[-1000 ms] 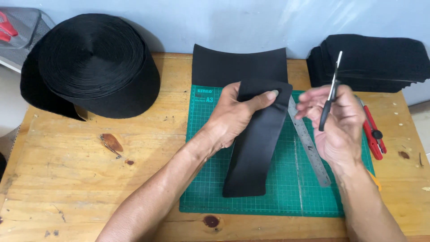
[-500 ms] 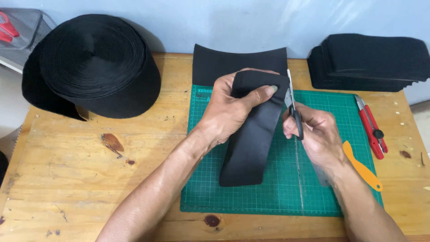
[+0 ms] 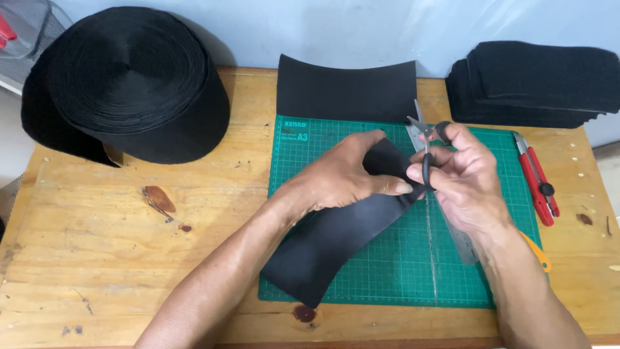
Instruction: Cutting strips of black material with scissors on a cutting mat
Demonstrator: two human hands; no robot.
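Here, left hand (image 3: 342, 178) fingers pinch the black strip (image 3: 336, 232); right hand (image 3: 462, 178) fingers grip scissors (image 3: 423, 139).

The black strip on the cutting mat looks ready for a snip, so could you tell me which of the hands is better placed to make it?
Probably the right hand: it holds the scissors at the black strip's end, while the left hand pins that strip.

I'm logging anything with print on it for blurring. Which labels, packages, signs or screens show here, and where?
Printed mark on the cutting mat: white lettering at its far left corner, on green gridded surface.
Ruler: grey metal strip with fine markings, on the mat under the right hand.
No packages, signs or screens in view.
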